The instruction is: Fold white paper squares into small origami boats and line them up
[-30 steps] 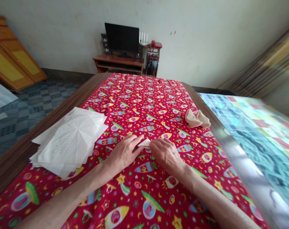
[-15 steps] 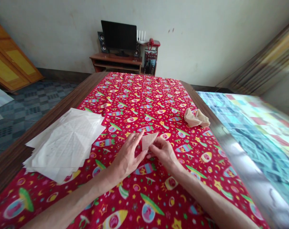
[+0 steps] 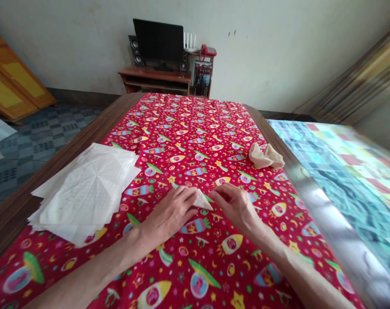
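Observation:
A small, white, triangular piece of folded paper (image 3: 202, 201) lies on the red patterned tablecloth (image 3: 201, 161), its tip pointing right. My left hand (image 3: 173, 210) covers the paper's left part, fingers bent and pressed together over it. Just right of the tip, my right hand (image 3: 235, 204) hovers apart from the paper with curled fingers, and nothing shows between them. To the left is a stack of white paper sheets (image 3: 82, 193), the top one creased in lines that meet at its middle.
A crumpled beige folded piece (image 3: 266, 156) sits near the table's right edge. Beyond the table stand a black monitor (image 3: 158, 40) on a brown desk (image 3: 154, 74) and a red telephone (image 3: 208, 50). A bed with a checked cover (image 3: 343, 171) adjoins on the right.
The folded paper has turned from upright between both hands to lying with its tip rightward. My left hand has moved over it; my right hand has let go and shifted right.

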### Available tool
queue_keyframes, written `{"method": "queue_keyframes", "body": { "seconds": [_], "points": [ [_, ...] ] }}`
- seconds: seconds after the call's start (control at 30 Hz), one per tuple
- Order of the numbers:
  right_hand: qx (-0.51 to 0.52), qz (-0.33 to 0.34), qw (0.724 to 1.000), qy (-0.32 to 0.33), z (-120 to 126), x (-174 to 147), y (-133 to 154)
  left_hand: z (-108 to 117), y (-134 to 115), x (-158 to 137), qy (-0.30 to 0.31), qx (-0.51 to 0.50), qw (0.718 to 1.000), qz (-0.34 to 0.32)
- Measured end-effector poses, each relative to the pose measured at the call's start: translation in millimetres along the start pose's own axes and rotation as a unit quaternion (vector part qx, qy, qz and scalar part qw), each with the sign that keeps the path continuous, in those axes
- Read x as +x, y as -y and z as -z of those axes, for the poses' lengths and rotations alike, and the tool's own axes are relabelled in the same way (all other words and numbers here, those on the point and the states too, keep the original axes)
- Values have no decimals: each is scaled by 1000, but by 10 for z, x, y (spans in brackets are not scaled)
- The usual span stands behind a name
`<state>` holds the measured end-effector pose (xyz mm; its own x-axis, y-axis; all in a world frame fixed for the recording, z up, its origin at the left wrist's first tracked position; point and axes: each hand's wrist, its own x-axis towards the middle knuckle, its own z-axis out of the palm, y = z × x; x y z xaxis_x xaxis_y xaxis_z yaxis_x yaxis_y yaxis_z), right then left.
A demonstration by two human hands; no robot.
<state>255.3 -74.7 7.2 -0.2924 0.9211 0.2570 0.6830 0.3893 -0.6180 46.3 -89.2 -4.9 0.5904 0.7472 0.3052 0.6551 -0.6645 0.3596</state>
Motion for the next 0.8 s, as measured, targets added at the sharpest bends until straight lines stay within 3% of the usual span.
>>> {"method": "queue_keyframes", "body": {
  "seconds": [0.07,0.13,0.23,0.4,0.57,0.8],
  "points": [
    [-27,53,998,27,-62,-54,10,13,-32,-22,4,-2,1000,5],
    [-66,71,994,44,-146,-98,9,-12,8,-53,-31,-30,999,24],
    [-86,61,993,46,-240,-122,-23,-76,145,-102,-96,-64,991,70],
    [-71,48,995,46,-262,-118,-55,-92,233,-135,-88,-109,982,127],
    [-47,39,998,23,-261,-136,-15,-82,173,-141,-127,-99,977,139],
    [-42,59,997,18,-288,-114,-39,-104,183,-127,-94,-99,986,96]
  ]
}}
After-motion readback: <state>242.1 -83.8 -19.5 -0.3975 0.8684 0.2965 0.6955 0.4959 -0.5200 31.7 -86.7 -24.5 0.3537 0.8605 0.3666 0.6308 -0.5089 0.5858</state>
